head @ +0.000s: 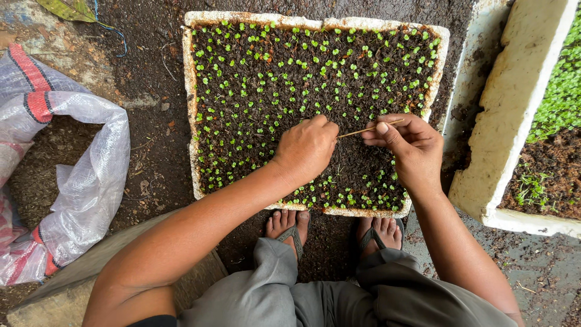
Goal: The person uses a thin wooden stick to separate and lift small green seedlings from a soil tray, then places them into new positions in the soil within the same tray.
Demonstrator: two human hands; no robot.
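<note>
A white foam tray filled with dark soil and rows of tiny green seedlings lies on the ground in front of me. My left hand hovers over the tray's middle with its fingers pinched together at the soil; what they pinch is hidden. My right hand holds a thin wooden stick that points left toward the left hand's fingertips. A bare patch of soil lies between and below the two hands.
A white woven sack of dark soil sits open at the left. A second foam tray with seedlings stands tilted at the right. My sandalled feet rest at the tray's near edge, on soil-strewn concrete.
</note>
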